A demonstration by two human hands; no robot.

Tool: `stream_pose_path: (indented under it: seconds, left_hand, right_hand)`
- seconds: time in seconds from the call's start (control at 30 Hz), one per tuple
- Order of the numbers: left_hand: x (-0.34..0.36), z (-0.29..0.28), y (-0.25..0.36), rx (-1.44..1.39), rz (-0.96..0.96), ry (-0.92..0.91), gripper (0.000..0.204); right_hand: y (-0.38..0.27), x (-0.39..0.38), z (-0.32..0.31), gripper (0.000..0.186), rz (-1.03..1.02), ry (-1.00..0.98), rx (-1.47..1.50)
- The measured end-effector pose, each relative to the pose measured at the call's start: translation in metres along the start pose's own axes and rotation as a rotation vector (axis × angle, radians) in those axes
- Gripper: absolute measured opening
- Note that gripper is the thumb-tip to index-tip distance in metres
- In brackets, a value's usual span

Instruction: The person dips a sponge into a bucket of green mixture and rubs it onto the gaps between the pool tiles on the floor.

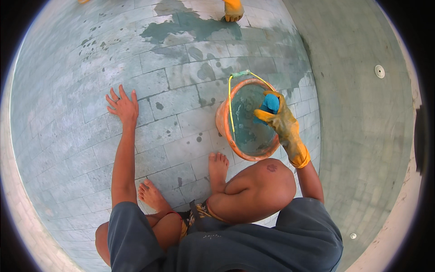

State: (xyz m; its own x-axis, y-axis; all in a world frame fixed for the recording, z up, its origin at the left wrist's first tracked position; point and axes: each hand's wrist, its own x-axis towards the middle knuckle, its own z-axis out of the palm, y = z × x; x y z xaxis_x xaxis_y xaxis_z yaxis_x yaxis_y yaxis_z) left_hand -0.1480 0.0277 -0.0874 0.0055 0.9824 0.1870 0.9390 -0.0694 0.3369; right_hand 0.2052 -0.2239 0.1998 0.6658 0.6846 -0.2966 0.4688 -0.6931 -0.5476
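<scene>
My right hand, in a worn yellow-orange rubber glove, is over the right side of an orange bucket. Its thumb and fingers grip a rounded blue thing, whose exact kind I cannot make out. Cloudy greenish water fills part of the bucket, and the blue thing is above or partly in it. The bucket's thin yellow handle with a green grip leans to the far left side of the rim. My bare left hand is spread flat at the grey-green tiles, fingers apart, holding nothing.
Grey-green stone tiles cover the floor, with a dark wet patch at the far side. Another person's gloved hand touches the floor there. A tiled wall with a round white fitting rises on the right. My bare feet are near the bucket.
</scene>
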Motion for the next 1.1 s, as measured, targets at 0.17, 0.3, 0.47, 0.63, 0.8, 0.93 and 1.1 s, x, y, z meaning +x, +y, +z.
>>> stream_pose_path:
  seconds: [0.17, 0.3, 0.47, 0.63, 0.8, 0.93, 1.1]
  left_hand:
    - [-0.002, 0.004, 0.007, 0.022, 0.030, 0.005, 0.064]
    - [-0.002, 0.005, 0.008, -0.011, 0.037, -0.012, 0.063]
    - [0.012, 0.003, 0.010, 0.002, -0.022, -0.030, 0.065]
    - [0.046, 0.006, 0.009, -0.015, -0.158, -0.014, 0.065]
    - [0.091, 0.023, -0.005, 0.038, -0.330, 0.038, 0.070]
    - [0.085, 0.038, -0.017, 0.113, -0.336, 0.139, 0.072]
    - [0.091, 0.043, 0.028, 0.078, -0.321, 0.133, 0.068]
  right_hand:
    - [0.012, -0.001, -0.008, 0.046, -0.036, -0.081, 0.128]
    - [0.009, -0.001, -0.011, 0.048, -0.086, -0.106, 0.203]
    - [-0.019, 0.012, -0.016, 0.048, -0.244, -0.090, 0.411]
    - [-0.103, 0.057, 0.005, 0.049, -0.310, -0.166, 0.613]
    - [-0.149, 0.198, 0.085, 0.048, -0.315, -0.186, 0.509]
    - [-0.179, 0.321, 0.184, 0.047, -0.505, -0.034, 0.269]
    - [-0.196, 0.407, 0.299, 0.049, -0.598, 0.489, -0.257]
